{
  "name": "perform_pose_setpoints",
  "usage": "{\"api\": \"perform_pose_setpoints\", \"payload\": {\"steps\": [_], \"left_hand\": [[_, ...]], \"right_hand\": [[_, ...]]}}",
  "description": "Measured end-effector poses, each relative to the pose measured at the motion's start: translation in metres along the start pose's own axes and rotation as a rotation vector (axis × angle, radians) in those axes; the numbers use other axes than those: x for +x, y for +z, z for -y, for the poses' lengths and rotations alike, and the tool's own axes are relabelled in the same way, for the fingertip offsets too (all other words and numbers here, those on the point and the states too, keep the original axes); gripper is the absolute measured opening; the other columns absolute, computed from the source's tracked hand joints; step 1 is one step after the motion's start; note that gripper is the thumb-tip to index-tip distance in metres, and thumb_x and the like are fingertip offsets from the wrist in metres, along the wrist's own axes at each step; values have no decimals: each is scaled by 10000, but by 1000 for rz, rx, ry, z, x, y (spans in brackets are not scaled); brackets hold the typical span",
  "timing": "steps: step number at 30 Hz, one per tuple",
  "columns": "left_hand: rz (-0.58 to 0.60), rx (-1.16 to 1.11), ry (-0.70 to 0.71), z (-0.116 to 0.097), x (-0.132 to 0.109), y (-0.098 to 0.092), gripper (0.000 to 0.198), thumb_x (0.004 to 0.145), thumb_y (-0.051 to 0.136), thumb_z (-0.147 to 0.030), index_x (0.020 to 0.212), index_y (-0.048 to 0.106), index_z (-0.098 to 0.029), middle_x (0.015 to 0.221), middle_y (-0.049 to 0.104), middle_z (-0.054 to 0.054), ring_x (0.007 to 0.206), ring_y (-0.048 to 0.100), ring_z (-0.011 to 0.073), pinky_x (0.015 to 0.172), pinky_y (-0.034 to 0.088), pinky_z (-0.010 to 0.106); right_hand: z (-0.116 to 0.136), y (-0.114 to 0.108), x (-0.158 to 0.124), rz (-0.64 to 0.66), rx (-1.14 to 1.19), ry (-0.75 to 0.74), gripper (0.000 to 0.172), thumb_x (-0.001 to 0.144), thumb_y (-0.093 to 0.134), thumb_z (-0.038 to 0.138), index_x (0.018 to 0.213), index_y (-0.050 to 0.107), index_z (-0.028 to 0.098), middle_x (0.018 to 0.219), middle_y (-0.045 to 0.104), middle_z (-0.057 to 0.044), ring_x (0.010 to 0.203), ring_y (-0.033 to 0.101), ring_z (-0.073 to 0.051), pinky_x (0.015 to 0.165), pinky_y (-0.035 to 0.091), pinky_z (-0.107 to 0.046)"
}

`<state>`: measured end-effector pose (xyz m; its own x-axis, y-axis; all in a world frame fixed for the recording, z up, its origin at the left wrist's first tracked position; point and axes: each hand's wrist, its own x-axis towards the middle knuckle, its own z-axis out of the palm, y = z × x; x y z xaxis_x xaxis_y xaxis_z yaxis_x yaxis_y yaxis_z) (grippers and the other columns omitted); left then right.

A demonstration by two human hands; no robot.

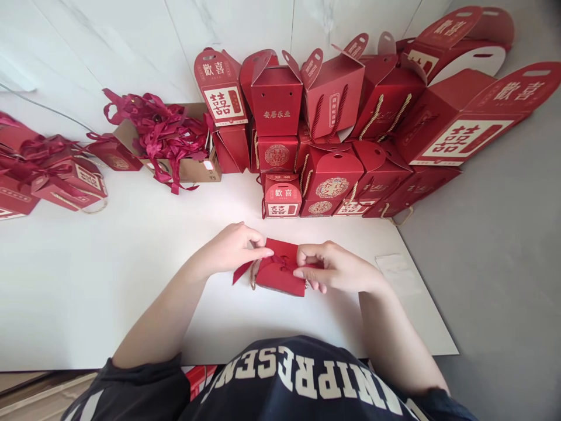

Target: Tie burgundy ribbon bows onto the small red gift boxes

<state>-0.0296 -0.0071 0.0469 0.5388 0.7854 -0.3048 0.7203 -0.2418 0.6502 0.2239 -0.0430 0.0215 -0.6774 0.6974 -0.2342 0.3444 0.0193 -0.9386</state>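
Our left hand (230, 251) and right hand (333, 268) pinch the red ribbon (280, 261) on a flat red gift box (280, 280), both grips closed, above the white worktop (109, 292).

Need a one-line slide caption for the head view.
Left hand and right hand hold a flat red gift box with ribbon before stacked red boxes.

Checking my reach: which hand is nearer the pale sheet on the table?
Right hand, just left of the sheet; the left hand sits farther left, beyond the folded red box.
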Motion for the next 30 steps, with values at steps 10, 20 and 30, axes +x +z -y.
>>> {"api": "perform_pose_setpoints", "payload": {"steps": [10,20,30], "left_hand": [[346,-216,47,26,16,-11,292,815,640,-417,698,676,-152,711,680,15,642,576,117,595,418,209],[356,-271,343,29,11,-19,130,740,767,-327,816,802,-228,1000,717,79,867,643,173,784,511,257],[-7,-433,383,23,38,27,117,819,703,-310,806,794,-238,877,759,48,999,662,196,1206,78,478]], "right_hand": [[-16,-12,4,-223,-155,28,300,910,536,372,677,444,206,524,528,56,478,459,-94,506,344,-220],[-19,-10,9,-212,-89,61,307,909,534,392,676,464,204,526,548,43,501,477,-105,515,347,-227],[-21,-11,11,-155,54,67,338,898,562,453,689,484,198,537,520,48,493,469,-97,515,375,-229]]}}
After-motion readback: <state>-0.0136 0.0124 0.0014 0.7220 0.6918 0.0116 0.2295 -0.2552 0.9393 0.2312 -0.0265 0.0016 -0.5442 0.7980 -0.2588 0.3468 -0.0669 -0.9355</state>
